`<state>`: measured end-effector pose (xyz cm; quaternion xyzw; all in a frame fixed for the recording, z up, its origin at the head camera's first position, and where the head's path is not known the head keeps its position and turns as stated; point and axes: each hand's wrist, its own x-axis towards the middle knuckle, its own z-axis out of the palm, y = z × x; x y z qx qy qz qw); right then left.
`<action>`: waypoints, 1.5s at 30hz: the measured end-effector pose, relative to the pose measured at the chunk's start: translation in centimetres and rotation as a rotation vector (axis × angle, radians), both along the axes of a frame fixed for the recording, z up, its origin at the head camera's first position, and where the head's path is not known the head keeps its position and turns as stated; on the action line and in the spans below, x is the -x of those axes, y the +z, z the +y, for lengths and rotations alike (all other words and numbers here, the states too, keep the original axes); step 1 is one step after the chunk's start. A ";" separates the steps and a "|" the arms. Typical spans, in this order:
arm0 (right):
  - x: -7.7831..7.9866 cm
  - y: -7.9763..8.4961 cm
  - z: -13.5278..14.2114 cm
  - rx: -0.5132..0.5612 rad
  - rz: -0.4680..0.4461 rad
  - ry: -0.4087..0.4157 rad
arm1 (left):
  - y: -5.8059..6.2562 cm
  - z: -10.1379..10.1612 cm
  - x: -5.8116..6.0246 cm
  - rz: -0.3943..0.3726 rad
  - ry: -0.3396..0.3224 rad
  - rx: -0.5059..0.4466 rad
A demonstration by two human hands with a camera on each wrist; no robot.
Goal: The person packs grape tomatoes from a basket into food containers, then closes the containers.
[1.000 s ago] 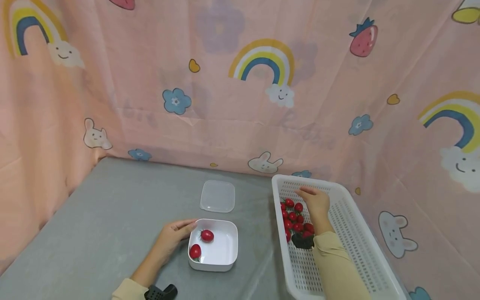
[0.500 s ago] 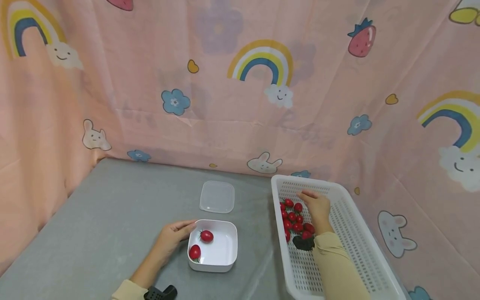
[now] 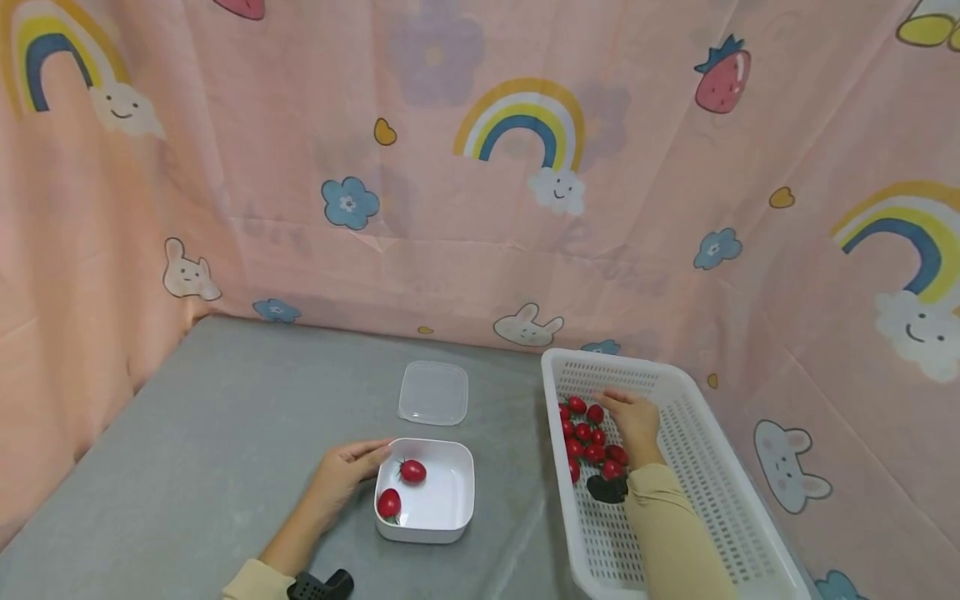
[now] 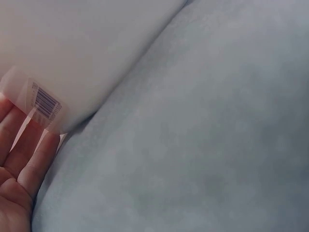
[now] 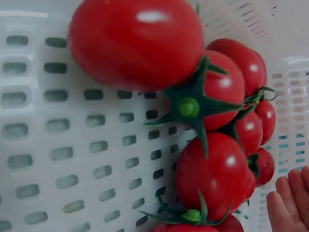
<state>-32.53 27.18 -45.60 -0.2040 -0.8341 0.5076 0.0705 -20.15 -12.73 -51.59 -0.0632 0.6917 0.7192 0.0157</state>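
Observation:
At the left side of a small white square box (image 3: 442,492), my left hand (image 3: 341,479) holds the wall near its back corner. The left wrist view has its fingers (image 4: 36,164) against the outer wall beside a barcode label (image 4: 46,104). Two red cherry tomatoes (image 3: 412,472) lie inside the box. Over the white perforated basket (image 3: 600,542) my right hand (image 3: 633,421) reaches beside a group of cherry tomatoes (image 3: 583,432), several with green stems. Its fingers (image 5: 285,203) are extended in the right wrist view, apart from the large near tomato (image 5: 137,43); nothing is seen in them.
A clear square lid (image 3: 433,393) lies on the grey tabletop (image 3: 225,433) behind the box. The basket stands at the right with raised walls. A pink patterned curtain (image 3: 420,275) closes off the back and sides.
My right hand has come slightly nearer in the basket, its fingertips lower toward the tomatoes. The left hand and the box keep their place, apart from a slight shift of the whole view.

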 end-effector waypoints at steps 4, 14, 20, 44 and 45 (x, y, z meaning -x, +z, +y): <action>0.0 -0.3 0.1 0.002 -0.017 -0.005 | 0.0 -0.1 0.0 0.003 -0.004 0.003; -0.3 -0.7 0.5 -0.006 -0.082 0.044 | -0.1 0.1 0.1 -0.008 0.002 0.008; -0.2 -0.8 0.5 -0.025 -0.082 0.043 | -0.1 0.2 0.2 0.000 0.006 0.012; -0.3 -1.0 0.0 -0.136 -0.029 -0.001 | 0.2 -0.1 0.0 0.004 -0.012 0.013; -0.2 -0.8 -0.1 -0.149 -0.010 -0.004 | 0.1 -0.1 0.0 0.003 -0.011 0.012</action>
